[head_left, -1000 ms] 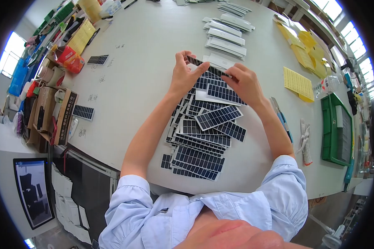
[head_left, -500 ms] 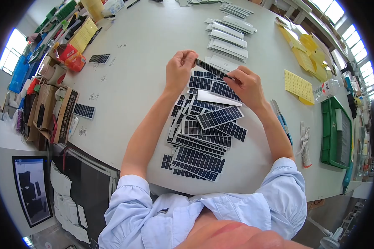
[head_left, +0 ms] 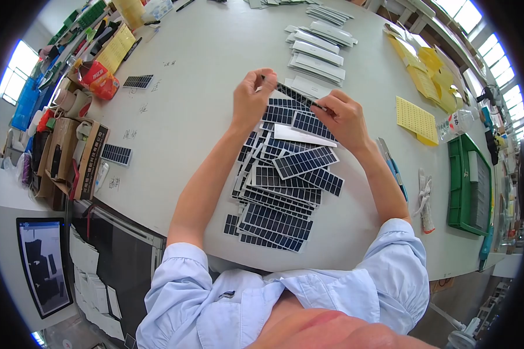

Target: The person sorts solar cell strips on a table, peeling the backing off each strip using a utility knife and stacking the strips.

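Observation:
A small dark solar panel [head_left: 297, 95] is held up nearly edge-on between my two hands above the table. My left hand [head_left: 254, 96] pinches its upper left end, and my right hand [head_left: 342, 115] grips the lower right end between thumb and fingers. Below them spreads a loose, overlapping pile of similar solar panels [head_left: 276, 218], mostly with their dark cell faces up. One panel in the pile lies white side up [head_left: 303, 135]. The tips of my left fingers are slightly blurred.
Stacks of white-backed panels [head_left: 317, 56] lie beyond my hands. Single panels [head_left: 116, 154] rest at left near a cardboard box [head_left: 90, 160] and a red bottle label [head_left: 99, 78]. At right are tweezers [head_left: 384, 152], a glove [head_left: 425, 200], yellow sheets [head_left: 416, 119] and a green tray [head_left: 457, 186].
The fingers of my left hand have shifted slightly at the panel's end. Both hands still hold the same solar panel in nearly the same place; the whole view has moved a little.

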The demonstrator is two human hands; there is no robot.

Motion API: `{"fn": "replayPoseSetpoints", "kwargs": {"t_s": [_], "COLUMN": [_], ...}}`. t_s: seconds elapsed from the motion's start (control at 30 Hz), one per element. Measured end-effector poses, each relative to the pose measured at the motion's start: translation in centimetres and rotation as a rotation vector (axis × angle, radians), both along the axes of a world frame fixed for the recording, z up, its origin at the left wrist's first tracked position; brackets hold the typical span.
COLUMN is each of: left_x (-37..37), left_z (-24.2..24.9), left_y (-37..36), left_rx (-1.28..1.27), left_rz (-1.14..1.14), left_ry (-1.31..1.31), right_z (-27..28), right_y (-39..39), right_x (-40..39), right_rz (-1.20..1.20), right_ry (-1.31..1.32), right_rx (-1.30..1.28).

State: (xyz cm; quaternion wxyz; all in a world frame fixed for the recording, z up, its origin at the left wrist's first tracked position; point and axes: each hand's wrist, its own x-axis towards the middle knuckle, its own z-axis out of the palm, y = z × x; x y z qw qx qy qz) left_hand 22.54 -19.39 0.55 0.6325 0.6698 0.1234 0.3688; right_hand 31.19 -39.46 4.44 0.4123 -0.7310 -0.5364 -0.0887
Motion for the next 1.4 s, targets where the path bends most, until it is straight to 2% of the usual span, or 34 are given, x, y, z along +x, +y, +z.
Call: {"fn": "replayPoseSetpoints", "kwargs": {"t_s": [0.03, 0.13, 0.23, 0.27, 0.33, 0.37, 0.47, 0.5, 0.6, 0.7, 0.73, 0.8, 0.83, 0.9, 0.93, 1.03, 1.07, 1.13, 1.17, 1.2, 1.27, 1.3, 1.4], "left_x": [-0.1, -0.3, -0.2, 0.0, -0.3, -0.6, -0.1, 0.1, 0.6, 0.8, 0.8, 1.6, 1.4, 1.3, 1.0, 0.5, 0.6, 1.0, 0.6, 0.6, 0.8, 0.7, 0.6], "left_z": [0.0, -0.4, -0.1, -0.2, 0.7, 1.1, 0.8, 0.7, 1.1, 2.2, 2.5, 2.7, 2.7, 2.1, 2.4, 2.1, 2.0, 2.4, 2.3, 2.5, 2.3, 2.1, 1.9], "left_y": [0.4, 0.9, -0.7, -0.5, 0.2, 0.2, 0.0, -0.4, -0.8, -0.5, -0.1, -0.9, -1.4, -1.2, -1.0, 0.5, 0.5, -0.4, -0.9, -0.8, -0.8, -0.6, 0.1], "left_rx": [-0.144, -0.286, 0.138, 0.103, -0.176, -0.216, -0.216, -0.065, -0.066, -0.381, -0.408, -0.348, -0.033, 0.026, -0.173, -0.404, -0.400, -0.102, 0.181, 0.180, -0.187, -0.291, -0.444], "left_rz": [-0.087, -0.173, -0.015, -0.042, -0.142, -0.147, -0.155, -0.098, -0.057, -0.130, -0.172, -0.174, -0.092, -0.079, -0.126, -0.195, -0.195, -0.124, -0.033, -0.035, -0.150, -0.170, -0.252], "left_ry": [0.029, -0.005, 0.048, 0.064, 0.027, 0.042, 0.021, 0.047, 0.046, -0.050, -0.026, -0.083, 0.045, 0.019, -0.027, -0.043, -0.037, -0.026, 0.123, 0.126, 0.085, 0.043, 0.073], "right_z": [0.1, 0.1, 0.0, -0.1, 0.2, 0.4, 0.6, 0.6, 1.0, 1.7, 1.6, 1.7, 1.5, 1.8, 2.1, 2.4, 2.2, 1.7, 1.6, 1.6, 1.8, 1.8, 1.0], "right_y": [-0.1, 0.0, -0.1, -0.1, -0.3, -0.3, -0.3, -0.3, -0.7, -1.4, -1.4, -1.3, -1.3, -1.3, -1.3, -1.1, -1.1, -0.8, -0.8, -0.8, -0.9, -0.8, -0.9], "right_x": [0.1, 0.3, 0.2, 0.3, 0.4, 0.2, 0.0, 0.0, -0.1, 0.1, 0.3, 0.4, 0.5, 0.4, 0.3, 0.4, 0.4, 0.5, 0.4, 0.4, 0.5, 0.6, 1.7], "right_rz": [-0.009, 0.012, 0.002, -0.003, -0.010, -0.007, -0.001, -0.005, -0.030, -0.058, -0.063, -0.054, -0.060, -0.069, -0.078, -0.070, -0.061, -0.055, -0.045, -0.035, -0.045, -0.055, -0.050], "right_ry": [0.012, -0.019, -0.014, -0.021, -0.006, -0.008, -0.014, -0.016, -0.023, -0.089, -0.098, -0.061, -0.090, -0.093, -0.096, -0.054, -0.034, -0.023, -0.043, -0.066, -0.033, -0.003, 0.096], "right_rx": [-0.008, 0.006, 0.009, 0.016, 0.006, 0.009, 0.009, 0.011, 0.040, 0.043, 0.044, 0.045, 0.032, 0.042, 0.038, 0.042, 0.047, 0.054, 0.049, 0.041, 0.021, 0.008, 0.035]}}
